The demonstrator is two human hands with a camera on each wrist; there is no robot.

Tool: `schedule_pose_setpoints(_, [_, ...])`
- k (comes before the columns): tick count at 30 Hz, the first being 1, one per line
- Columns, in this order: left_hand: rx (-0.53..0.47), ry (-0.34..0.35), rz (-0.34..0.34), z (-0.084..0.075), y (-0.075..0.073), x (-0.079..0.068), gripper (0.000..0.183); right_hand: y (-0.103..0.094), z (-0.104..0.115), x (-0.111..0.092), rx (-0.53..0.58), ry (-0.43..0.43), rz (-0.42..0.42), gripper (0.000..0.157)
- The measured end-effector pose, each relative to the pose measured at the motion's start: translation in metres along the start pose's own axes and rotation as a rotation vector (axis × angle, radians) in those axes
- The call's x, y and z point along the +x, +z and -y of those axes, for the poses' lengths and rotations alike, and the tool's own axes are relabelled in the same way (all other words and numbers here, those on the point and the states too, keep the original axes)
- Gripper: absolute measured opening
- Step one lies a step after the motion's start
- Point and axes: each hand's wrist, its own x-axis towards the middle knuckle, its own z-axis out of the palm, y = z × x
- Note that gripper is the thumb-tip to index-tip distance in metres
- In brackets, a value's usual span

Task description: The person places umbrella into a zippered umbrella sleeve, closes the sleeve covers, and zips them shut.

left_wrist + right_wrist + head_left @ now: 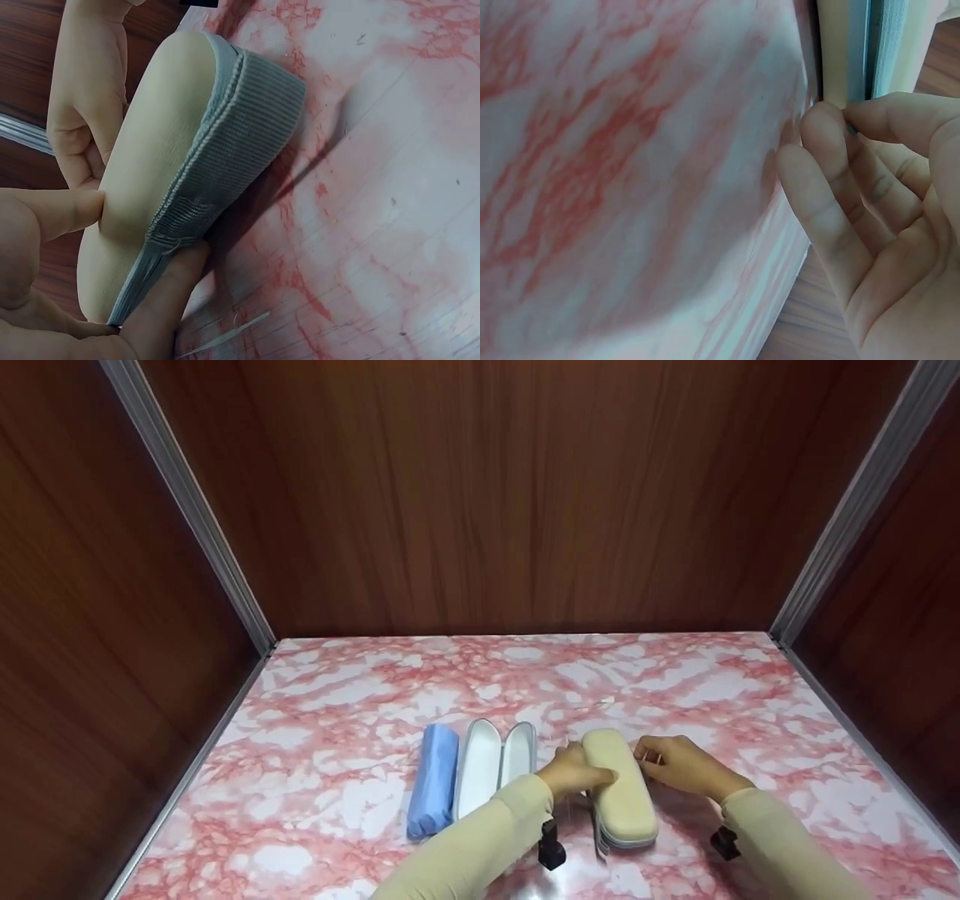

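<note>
A pale yellow zip case (621, 799) with rounded ends lies lengthwise on the table between the two hands. My left hand (571, 772) grips it from the left, thumb on the top and fingers along the side. Ribbed grey fabric (251, 112) shows along that side in the left wrist view, beside the zip seam. At the case's right edge is my right hand (681, 765), its thumb and forefinger pinched together at the zip. Between those fingertips a small dark bit of the zipper pull (851, 129) shows; the rest is hidden.
Left of the left hand, an opened hinged case (480, 769) with a white inside lies on the marbled table (315, 780). Beside it is a blue rolled bundle (435, 780). Brown wood-grain panels (525, 510) with metal edge strips enclose the back and sides.
</note>
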Motion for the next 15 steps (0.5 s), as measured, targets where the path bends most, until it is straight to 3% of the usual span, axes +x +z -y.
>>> schedule_pose_setpoints(6, [-0.029, -0.039, 0.001, -0.0011, 0.002, -0.0009, 0.063, -0.0007, 0.0018, -0.0006, 0.013, 0.033, 0.021, 0.004])
schedule_pose_setpoints(15, [0.08, 0.057, -0.013, 0.0006, -0.001, 0.0021, 0.068, 0.0016, 0.0012, 0.0011, -0.006, 0.044, 0.0, 0.008])
